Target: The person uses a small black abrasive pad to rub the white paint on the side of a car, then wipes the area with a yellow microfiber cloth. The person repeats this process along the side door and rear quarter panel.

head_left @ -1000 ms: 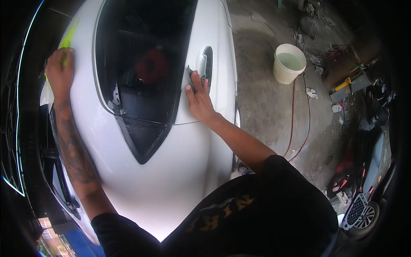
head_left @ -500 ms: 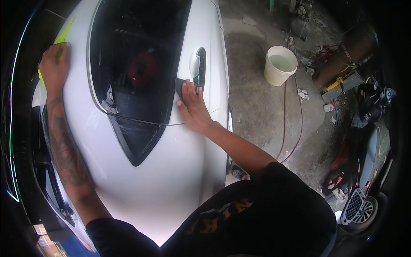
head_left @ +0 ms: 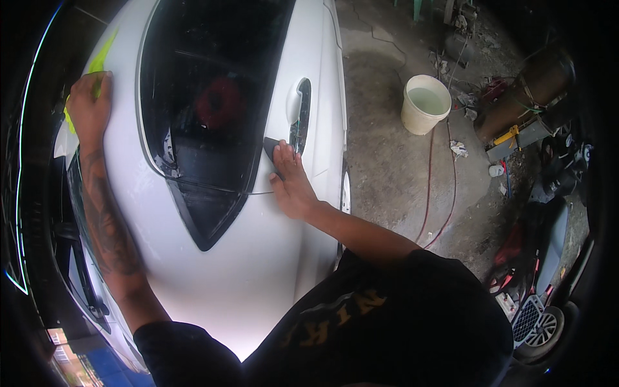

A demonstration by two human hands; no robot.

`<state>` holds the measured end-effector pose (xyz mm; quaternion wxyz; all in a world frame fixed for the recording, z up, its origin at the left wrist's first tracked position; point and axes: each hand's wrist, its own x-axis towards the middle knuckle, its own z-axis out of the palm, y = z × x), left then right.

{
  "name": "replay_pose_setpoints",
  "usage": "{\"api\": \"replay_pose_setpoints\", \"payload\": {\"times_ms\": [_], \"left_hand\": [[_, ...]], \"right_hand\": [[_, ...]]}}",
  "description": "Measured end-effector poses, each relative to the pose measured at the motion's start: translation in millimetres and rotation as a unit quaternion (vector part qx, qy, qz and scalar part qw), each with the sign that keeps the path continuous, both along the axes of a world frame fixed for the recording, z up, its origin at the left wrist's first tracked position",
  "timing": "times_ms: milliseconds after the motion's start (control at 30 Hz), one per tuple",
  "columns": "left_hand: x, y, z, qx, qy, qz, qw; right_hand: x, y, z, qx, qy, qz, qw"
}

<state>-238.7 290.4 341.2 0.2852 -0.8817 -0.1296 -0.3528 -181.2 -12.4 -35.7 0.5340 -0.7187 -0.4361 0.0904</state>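
Observation:
A white car (head_left: 251, 271) lies lengthwise before me, with dark side windows (head_left: 206, 97) and a door handle (head_left: 298, 115) in its recess. My right hand (head_left: 293, 184) lies on the door panel just behind that handle, fingers stretched out and pressed over a dark grey piece of sandpaper (head_left: 271, 148). Only a corner of the sandpaper shows beside the fingertips. On the roof at the far left, my left hand (head_left: 89, 103) is curled over a yellow-green cloth (head_left: 100, 61). Part of the cloth sticks out past the knuckles; the fingertips are hidden.
Right of the car, a whitish bucket (head_left: 425, 106) with liquid stands on the concrete floor (head_left: 380, 155). A reddish hose (head_left: 431, 187) runs across that floor. Farther right are a rusty cylinder (head_left: 529, 93), a small white container (head_left: 496, 170), assorted parts and a spoked wheel (head_left: 547, 326).
My right hand has slid a little toward me along the panel, away from the door handle, with the sandpaper under it. My left hand keeps its place on the roof. The view has shifted slightly.

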Motion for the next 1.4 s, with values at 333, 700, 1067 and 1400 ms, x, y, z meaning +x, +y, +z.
{"api": "replay_pose_setpoints", "payload": {"times_ms": [333,700,1067,1400], "left_hand": [[12,9,-3,0.015,-0.013,-0.004,1.0],[13,14,-2,0.028,-0.013,0.033,0.999],[7,18,-5,0.051,0.003,0.015,0.999],[12,12,-4,0.034,0.006,0.029,0.999]], "right_hand": [[-7,-18,-2,-0.032,-0.005,0.036,0.999],[17,-4,7,-0.036,-0.021,0.012,0.999],[38,9,10,-0.048,-0.008,0.012,0.999],[37,18,13,-0.087,0.008,0.017,0.996]]}}
